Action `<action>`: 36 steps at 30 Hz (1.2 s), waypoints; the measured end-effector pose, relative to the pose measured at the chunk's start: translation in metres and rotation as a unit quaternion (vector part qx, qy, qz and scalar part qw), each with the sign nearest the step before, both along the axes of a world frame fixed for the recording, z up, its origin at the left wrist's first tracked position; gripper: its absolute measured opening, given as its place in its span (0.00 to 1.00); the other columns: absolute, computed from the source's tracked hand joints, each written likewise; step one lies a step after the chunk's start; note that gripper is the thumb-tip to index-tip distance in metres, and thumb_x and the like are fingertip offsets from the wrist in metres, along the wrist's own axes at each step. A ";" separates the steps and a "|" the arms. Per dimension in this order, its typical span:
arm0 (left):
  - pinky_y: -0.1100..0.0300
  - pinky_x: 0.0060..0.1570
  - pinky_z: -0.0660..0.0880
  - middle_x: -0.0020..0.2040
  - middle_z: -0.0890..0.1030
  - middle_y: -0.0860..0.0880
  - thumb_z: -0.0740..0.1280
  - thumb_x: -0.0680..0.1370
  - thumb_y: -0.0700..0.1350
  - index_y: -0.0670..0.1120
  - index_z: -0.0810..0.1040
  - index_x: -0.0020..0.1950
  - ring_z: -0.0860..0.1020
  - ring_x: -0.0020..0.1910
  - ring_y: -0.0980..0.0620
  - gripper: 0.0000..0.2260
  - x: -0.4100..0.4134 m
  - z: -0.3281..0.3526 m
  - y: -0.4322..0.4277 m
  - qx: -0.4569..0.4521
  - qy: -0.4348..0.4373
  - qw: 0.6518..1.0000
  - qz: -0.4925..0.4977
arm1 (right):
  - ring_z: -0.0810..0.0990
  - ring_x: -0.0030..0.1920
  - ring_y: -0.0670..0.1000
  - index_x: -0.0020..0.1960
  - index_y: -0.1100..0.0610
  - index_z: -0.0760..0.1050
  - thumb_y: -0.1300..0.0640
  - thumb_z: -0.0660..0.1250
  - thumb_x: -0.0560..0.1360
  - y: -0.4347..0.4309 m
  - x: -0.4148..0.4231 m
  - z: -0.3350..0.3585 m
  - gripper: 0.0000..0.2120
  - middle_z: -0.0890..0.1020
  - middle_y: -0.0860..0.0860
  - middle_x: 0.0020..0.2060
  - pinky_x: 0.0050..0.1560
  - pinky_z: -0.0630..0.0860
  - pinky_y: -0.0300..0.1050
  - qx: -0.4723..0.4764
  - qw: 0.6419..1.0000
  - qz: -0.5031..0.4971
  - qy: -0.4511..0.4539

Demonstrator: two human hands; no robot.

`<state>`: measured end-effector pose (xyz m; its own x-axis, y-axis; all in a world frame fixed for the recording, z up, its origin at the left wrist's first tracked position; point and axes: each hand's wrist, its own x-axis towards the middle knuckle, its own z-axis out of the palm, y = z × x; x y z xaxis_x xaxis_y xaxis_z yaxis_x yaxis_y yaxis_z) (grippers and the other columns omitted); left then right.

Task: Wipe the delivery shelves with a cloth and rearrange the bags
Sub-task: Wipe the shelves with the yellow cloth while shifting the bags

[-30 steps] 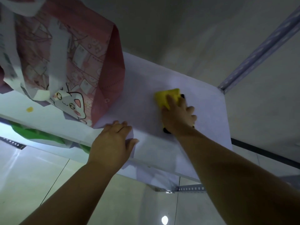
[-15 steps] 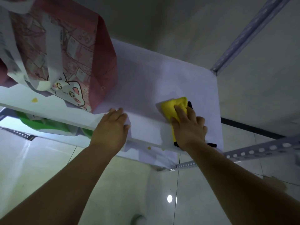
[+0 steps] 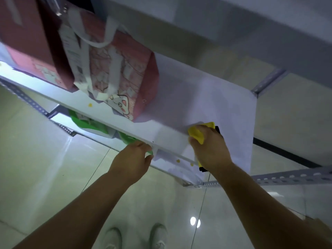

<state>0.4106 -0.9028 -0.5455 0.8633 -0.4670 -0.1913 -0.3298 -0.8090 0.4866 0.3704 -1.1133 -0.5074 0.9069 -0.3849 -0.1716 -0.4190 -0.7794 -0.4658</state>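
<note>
My right hand (image 3: 210, 148) grips the yellow cloth (image 3: 197, 134) at the front edge of the shelf (image 3: 206, 97), near its right corner. My left hand (image 3: 133, 159) curls over that edge. The pink bag (image 3: 125, 78) stands left, with bare surface between.

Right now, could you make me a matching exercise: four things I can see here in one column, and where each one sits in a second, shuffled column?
1 yellow cloth
2 cat-print bag
3 green bag
4 white shoes

a on the floor
b on the lower shelf
c standing on the wiped shelf
d gripped by the right hand

Pairs: 1-d, 2-c, 3-b, 4-a
</note>
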 end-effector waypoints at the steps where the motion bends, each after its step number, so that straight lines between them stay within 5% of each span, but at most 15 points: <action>1: 0.56 0.55 0.74 0.59 0.77 0.51 0.62 0.78 0.49 0.50 0.76 0.60 0.75 0.57 0.51 0.13 -0.002 0.004 0.006 -0.005 -0.002 1.000 0.012 | 0.75 0.54 0.53 0.62 0.51 0.72 0.49 0.61 0.76 0.010 0.002 0.007 0.16 0.76 0.51 0.55 0.49 0.76 0.49 0.013 1.000 0.012 -0.023; 4: 0.58 0.55 0.72 0.60 0.77 0.50 0.63 0.78 0.50 0.49 0.76 0.61 0.77 0.56 0.50 0.13 -0.002 0.014 0.025 -0.014 -0.006 0.999 0.051 | 0.74 0.49 0.45 0.60 0.52 0.74 0.49 0.64 0.76 0.038 0.012 0.017 0.14 0.74 0.46 0.47 0.44 0.69 0.38 0.037 0.996 0.036 -0.074; 8: 0.62 0.50 0.70 0.57 0.79 0.48 0.65 0.77 0.49 0.48 0.78 0.59 0.78 0.51 0.50 0.12 0.017 0.025 0.058 -0.030 -0.009 0.995 0.097 | 0.76 0.52 0.47 0.60 0.53 0.73 0.53 0.64 0.76 0.078 0.035 0.015 0.13 0.78 0.46 0.52 0.54 0.74 0.46 0.138 0.988 0.029 -0.069; 14: 0.60 0.47 0.71 0.55 0.80 0.46 0.67 0.75 0.45 0.45 0.79 0.57 0.79 0.50 0.47 0.11 0.072 0.045 0.113 -0.063 -0.035 0.986 0.151 | 0.77 0.50 0.49 0.62 0.53 0.71 0.54 0.65 0.76 0.120 0.076 0.012 0.16 0.78 0.47 0.51 0.49 0.72 0.41 0.137 0.988 -0.010 -0.075; 20: 0.49 0.60 0.70 0.68 0.68 0.42 0.66 0.76 0.48 0.44 0.65 0.71 0.73 0.62 0.43 0.24 0.140 0.064 0.144 -0.054 -0.059 0.982 0.170 | 0.74 0.62 0.53 0.70 0.54 0.61 0.57 0.66 0.75 0.149 0.111 0.024 0.27 0.71 0.54 0.64 0.62 0.73 0.49 0.128 0.985 -0.063 -0.096; 23: 0.51 0.65 0.66 0.72 0.62 0.43 0.66 0.77 0.45 0.43 0.56 0.74 0.66 0.68 0.43 0.30 0.169 0.070 0.148 -0.062 -0.076 0.982 0.164 | 0.71 0.65 0.53 0.74 0.49 0.52 0.58 0.66 0.75 0.164 0.113 0.023 0.34 0.65 0.53 0.68 0.63 0.70 0.47 0.142 0.979 -0.093 -0.109; 30: 0.47 0.62 0.70 0.63 0.66 0.41 0.65 0.77 0.44 0.42 0.58 0.72 0.70 0.60 0.42 0.27 0.211 0.072 0.135 -0.070 -0.025 0.987 0.144 | 0.61 0.72 0.51 0.76 0.54 0.45 0.59 0.62 0.77 0.182 0.103 0.012 0.35 0.57 0.51 0.74 0.64 0.57 0.37 0.110 0.983 -0.096 -0.109; 33: 0.44 0.63 0.70 0.66 0.65 0.38 0.64 0.77 0.43 0.45 0.51 0.75 0.70 0.62 0.38 0.31 0.223 0.072 0.128 -0.070 -0.003 0.987 0.145 | 0.62 0.72 0.50 0.77 0.53 0.44 0.60 0.61 0.78 0.181 0.105 0.012 0.34 0.56 0.49 0.74 0.62 0.57 0.35 0.120 0.981 -0.104 -0.109; 36: 0.41 0.57 0.73 0.63 0.70 0.35 0.64 0.77 0.42 0.40 0.54 0.74 0.73 0.56 0.35 0.29 0.231 0.070 0.124 -0.066 0.005 0.987 0.149 | 0.64 0.71 0.50 0.77 0.52 0.45 0.61 0.60 0.78 0.180 0.107 0.014 0.34 0.58 0.49 0.74 0.65 0.59 0.38 0.137 0.980 -0.097 -0.111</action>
<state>0.6416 -0.7783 -0.4753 0.9645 -0.2135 -0.1553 -0.0809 -0.7990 0.5958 0.4773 -0.9337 -0.4937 0.8482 -0.5205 -0.0987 -0.4109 -0.5288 -0.7427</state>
